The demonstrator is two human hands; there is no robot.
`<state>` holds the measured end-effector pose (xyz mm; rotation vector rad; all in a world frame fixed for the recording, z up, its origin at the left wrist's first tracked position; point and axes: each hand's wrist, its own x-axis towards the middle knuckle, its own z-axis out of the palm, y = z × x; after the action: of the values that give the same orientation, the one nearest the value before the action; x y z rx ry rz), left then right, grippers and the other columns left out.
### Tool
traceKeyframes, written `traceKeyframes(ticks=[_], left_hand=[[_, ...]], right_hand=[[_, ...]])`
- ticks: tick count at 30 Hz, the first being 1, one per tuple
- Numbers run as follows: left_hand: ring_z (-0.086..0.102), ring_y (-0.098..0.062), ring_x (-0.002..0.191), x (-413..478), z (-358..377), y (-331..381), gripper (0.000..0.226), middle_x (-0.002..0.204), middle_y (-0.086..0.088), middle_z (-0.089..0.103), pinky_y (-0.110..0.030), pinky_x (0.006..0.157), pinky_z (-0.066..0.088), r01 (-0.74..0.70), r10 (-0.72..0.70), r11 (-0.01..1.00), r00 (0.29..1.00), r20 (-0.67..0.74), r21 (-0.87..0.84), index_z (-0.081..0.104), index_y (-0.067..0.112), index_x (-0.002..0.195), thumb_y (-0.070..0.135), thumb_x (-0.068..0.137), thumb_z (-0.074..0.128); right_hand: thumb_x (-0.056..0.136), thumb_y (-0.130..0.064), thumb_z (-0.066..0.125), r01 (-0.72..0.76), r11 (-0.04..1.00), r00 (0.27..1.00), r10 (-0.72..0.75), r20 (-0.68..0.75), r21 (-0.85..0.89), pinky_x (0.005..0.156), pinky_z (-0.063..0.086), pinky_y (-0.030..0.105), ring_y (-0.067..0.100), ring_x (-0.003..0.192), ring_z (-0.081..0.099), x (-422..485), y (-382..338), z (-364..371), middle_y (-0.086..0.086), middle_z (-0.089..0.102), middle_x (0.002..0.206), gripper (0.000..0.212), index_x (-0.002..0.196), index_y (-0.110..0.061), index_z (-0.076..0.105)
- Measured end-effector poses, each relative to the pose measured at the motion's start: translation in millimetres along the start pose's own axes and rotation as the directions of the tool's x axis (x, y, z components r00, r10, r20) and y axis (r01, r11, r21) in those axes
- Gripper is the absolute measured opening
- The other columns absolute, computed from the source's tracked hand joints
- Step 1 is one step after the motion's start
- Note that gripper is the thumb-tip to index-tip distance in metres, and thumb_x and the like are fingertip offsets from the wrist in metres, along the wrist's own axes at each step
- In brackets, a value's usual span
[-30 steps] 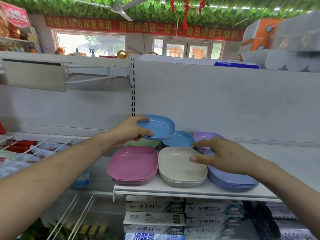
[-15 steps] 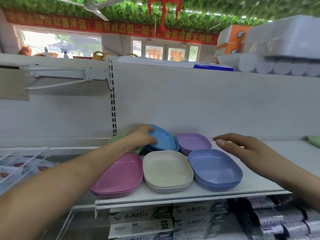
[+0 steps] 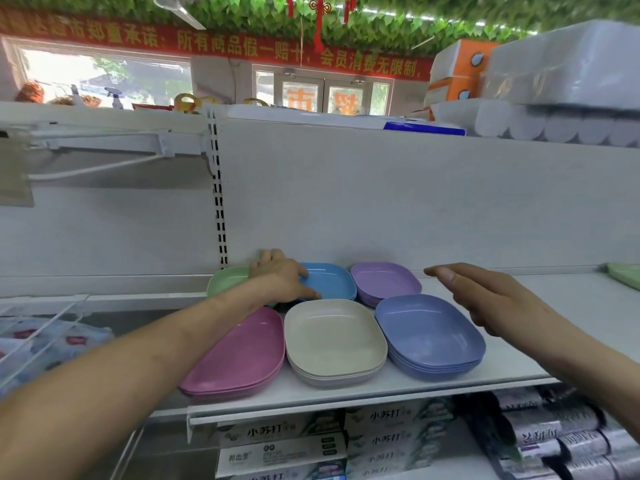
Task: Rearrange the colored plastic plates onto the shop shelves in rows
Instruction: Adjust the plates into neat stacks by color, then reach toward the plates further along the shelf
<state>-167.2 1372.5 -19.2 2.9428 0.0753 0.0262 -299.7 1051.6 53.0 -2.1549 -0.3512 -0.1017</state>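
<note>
Under the plate shelf, boxed toothpaste point(image 3: 284, 441) is stacked up, with dark wrapped rolls point(image 3: 561, 434) to the right of it. Way up top right are big packs of tissue rolls point(image 3: 568, 64) and an orange carton point(image 3: 457, 74). A wire basket point(image 3: 38, 327) sits off to the left, and something pale green point(image 3: 623, 275) pokes in at the far right edge, can't tell what. Nothing really blocks the plates except the person's own left forearm, which crosses over the pink stack point(image 3: 242, 355) and hides part of the green plates point(image 3: 227, 282).

The shelf point(image 3: 502, 372) is plain white metal with a white back panel point(image 3: 381, 202). It's a shop, with a red banner point(image 3: 242, 43) in yellow lettering under a ceiling of fake leaves, and windows behind.

Plates sit in two rows. The near row is pink, then the cream stack point(image 3: 332, 337), then the periwinkle stack point(image 3: 429, 334). The far row is green, then the light blue plates point(image 3: 329, 282), then the lilac plates point(image 3: 384, 282).

The left hand point(image 3: 277, 278) is reached to the far row, palm down, thumb and a finger clamped on the left rim of the top light blue plate, which sits on its stack. The right hand point(image 3: 491, 303) hovers above the shelf just right of the lilac and periwinkle stacks, fingers straight and loose, holding nothing.
</note>
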Motion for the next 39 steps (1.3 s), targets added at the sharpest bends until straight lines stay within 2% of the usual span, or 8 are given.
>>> traceKeyframes(ticks=[8, 12, 15, 22, 25, 29, 34, 39], left_hand=[[0.031, -0.029, 0.136, 4.0, -7.1, 18.0, 0.057, 0.139, -0.005, 0.044, -0.04, 0.111, 0.032, 0.01, -0.027, 0.995, 0.985, -0.168, -0.101, 0.059, 0.044, 0.134, 0.066, 0.082, 0.068], [0.054, -0.025, 0.114, 11.7, -15.5, 55.2, 0.049, 0.112, -0.004, 0.058, -0.037, 0.096, 0.046, -0.13, 0.041, 0.954, 0.95, -0.31, -0.271, 0.064, 0.029, 0.131, 0.05, 0.087, 0.072], [0.061, -0.018, 0.089, 12.5, -21.0, 112.7, 0.044, 0.101, -0.002, 0.059, -0.033, 0.078, 0.049, -0.226, 0.089, 0.901, 0.931, -0.353, -0.37, 0.064, 0.023, 0.13, 0.038, 0.09, 0.074], [0.058, -0.012, 0.068, 36.6, 3.7, 306.5, 0.031, 0.09, 0.002, 0.067, -0.027, 0.065, 0.046, -0.372, 0.241, 0.789, 0.919, -0.311, -0.489, 0.067, 0.024, 0.121, 0.034, 0.092, 0.074], [0.062, -0.012, 0.074, 49.4, 23.0, 395.6, 0.023, 0.094, 0.005, 0.068, -0.026, 0.065, 0.047, -0.411, 0.313, 0.748, 0.911, -0.268, -0.521, 0.068, 0.029, 0.115, 0.038, 0.093, 0.072], [0.068, -0.013, 0.092, 65.2, 52.5, 506.9, 0.018, 0.1, 0.008, 0.071, -0.026, 0.075, 0.051, -0.451, 0.421, 0.717, 0.888, -0.186, -0.532, 0.072, 0.03, 0.108, 0.041, 0.095, 0.069], [0.066, -0.007, 0.094, 87.3, 87.8, 622.1, 0.015, 0.102, 0.013, 0.07, -0.026, 0.078, 0.052, -0.522, 0.556, 0.679, 0.825, -0.103, -0.516, 0.072, 0.035, 0.102, 0.047, 0.095, 0.066], [0.066, -0.014, 0.098, 114.6, 121.4, 702.8, 0.015, 0.105, 0.01, 0.068, -0.034, 0.09, 0.054, -0.569, 0.613, 0.675, 0.787, -0.073, -0.47, 0.072, 0.031, 0.109, 0.039, 0.097, 0.065]], right_hand=[[0.101, -0.055, 0.051, 0.012, 1.0, 1.0, -0.012, 0.019, -0.025, 0.079, 0.042, 0.025, -0.013, 0.084, 0.059, 13.8, 36.2, -23.6, -0.031, 0.069, 0.101, 0.025, 0.109, -0.044, 0.072], [0.096, -0.064, 0.053, 0.027, 0.999, 1.0, -0.027, 0.01, -0.042, 0.089, 0.047, 0.029, -0.009, 0.092, 0.06, 27.0, 75.2, -61.1, -0.029, 0.069, 0.103, 0.027, 0.109, -0.049, 0.071], [0.094, -0.067, 0.053, 0.024, 0.999, 1.0, -0.024, 0.017, -0.048, 0.087, 0.049, 0.031, -0.007, 0.087, 0.063, 25.8, 103.5, -104.5, -0.028, 0.069, 0.097, 0.028, 0.107, -0.05, 0.07], [0.098, -0.059, 0.054, -0.006, 0.986, 0.995, -0.011, -0.103, -0.164, 0.07, 0.046, 0.025, -0.005, 0.065, 0.059, 6.6, 189.0, -250.5, -0.011, 0.07, 0.087, 0.027, 0.102, -0.041, 0.072], [0.098, -0.055, 0.056, -0.055, 0.975, 0.984, 0.016, -0.179, -0.213, 0.064, 0.048, 0.021, -0.001, 0.059, 0.057, -10.0, 233.5, -316.3, -0.008, 0.069, 0.086, 0.027, 0.1, -0.034, 0.073], [0.093, -0.066, 0.055, -0.171, 0.938, 0.96, 0.09, -0.266, -0.301, 0.073, 0.043, 0.027, -0.007, 0.071, 0.059, -41.7, 304.9, -395.8, -0.028, 0.065, 0.08, 0.033, 0.093, -0.037, 0.071], [0.096, -0.067, 0.052, -0.327, 0.9, 0.916, 0.227, -0.33, -0.288, 0.071, 0.051, 0.035, 0.009, 0.068, 0.064, -83.0, 372.6, -465.8, -0.006, 0.067, 0.074, 0.038, 0.078, -0.037, 0.066], [0.097, -0.064, 0.05, -0.405, 0.88, 0.877, 0.298, -0.377, -0.246, 0.062, 0.044, 0.03, 0.016, 0.065, 0.061, -95.5, 413.6, -512.0, 0.0, 0.064, 0.073, 0.048, 0.086, -0.021, 0.069]])
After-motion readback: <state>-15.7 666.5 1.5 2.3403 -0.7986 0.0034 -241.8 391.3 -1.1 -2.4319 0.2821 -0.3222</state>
